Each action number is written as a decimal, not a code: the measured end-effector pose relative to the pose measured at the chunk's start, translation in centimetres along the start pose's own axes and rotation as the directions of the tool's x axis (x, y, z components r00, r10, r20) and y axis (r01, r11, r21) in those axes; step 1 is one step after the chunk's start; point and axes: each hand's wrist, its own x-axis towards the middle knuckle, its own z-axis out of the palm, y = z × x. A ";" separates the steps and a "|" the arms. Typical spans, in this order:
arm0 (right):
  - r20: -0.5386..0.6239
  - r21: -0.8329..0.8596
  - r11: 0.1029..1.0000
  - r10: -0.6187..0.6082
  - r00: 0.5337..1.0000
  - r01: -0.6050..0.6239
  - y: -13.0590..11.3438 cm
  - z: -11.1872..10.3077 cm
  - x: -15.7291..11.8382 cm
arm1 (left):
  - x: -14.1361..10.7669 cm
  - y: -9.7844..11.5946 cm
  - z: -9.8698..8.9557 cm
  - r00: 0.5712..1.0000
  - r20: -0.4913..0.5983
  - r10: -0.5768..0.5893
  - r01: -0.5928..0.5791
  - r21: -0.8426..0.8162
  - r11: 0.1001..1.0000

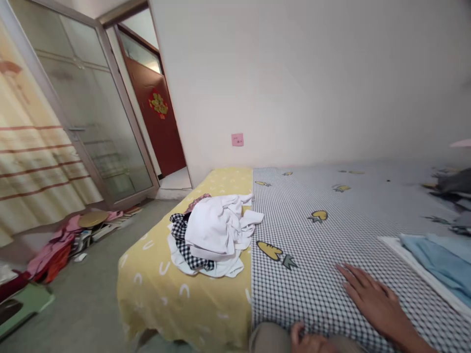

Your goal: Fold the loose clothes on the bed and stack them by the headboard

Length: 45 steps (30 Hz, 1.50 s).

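My right hand (371, 294) lies flat on the checked bed sheet (320, 264), fingers stretched out, holding nothing. At the bottom edge my left hand (312, 342) rests by my knee (270, 337) with its fingers curled. Part of that hand is cut off by the frame, and I see nothing in it. Right of my right hand, apart from it, lie a folded light blue cloth (437, 262) and a white cloth (408, 262). A heap of clothes lies left of centre: a white garment (213, 228) on top, with a black-and-white checked garment (184, 245) beneath.
The heap lies mostly on the bed's yellow strip (147, 274). Dark clothes (456, 184) sit at the far right. On the floor at left are pink and red cloths (51, 250), a round tan object (93, 218) and a green plastic item (27, 306). A glass door (91, 98) stands behind.
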 end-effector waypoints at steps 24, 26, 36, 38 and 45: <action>-0.342 -0.039 0.986 -0.166 0.925 0.162 0.1 2.5 -0.6 | 17.9 -18.2 -23.0 0.758 0.457 -0.465 -0.028 0.735 0.677; -0.355 -0.053 0.980 -0.200 0.913 0.194 0.4 3.3 -0.6 | 19.1 -18.0 -22.6 0.740 0.469 -0.483 0.000 0.717 0.697; -0.401 -0.092 0.972 -0.233 0.886 0.214 0.2 4.2 -0.6 | 25.9 -14.5 -17.6 0.680 0.199 -0.706 0.630 0.334 0.701; -0.410 -0.100 0.975 -0.221 0.885 0.197 -0.1 3.7 -0.7 | 26.9 -11.7 -16.4 0.656 0.141 -0.741 0.726 0.149 0.671; -0.435 0.063 0.997 -0.020 0.900 0.052 -1.9 1.5 -1.2 | 23.1 0.4 -13.3 0.322 0.507 -0.799 0.637 -0.741 -0.213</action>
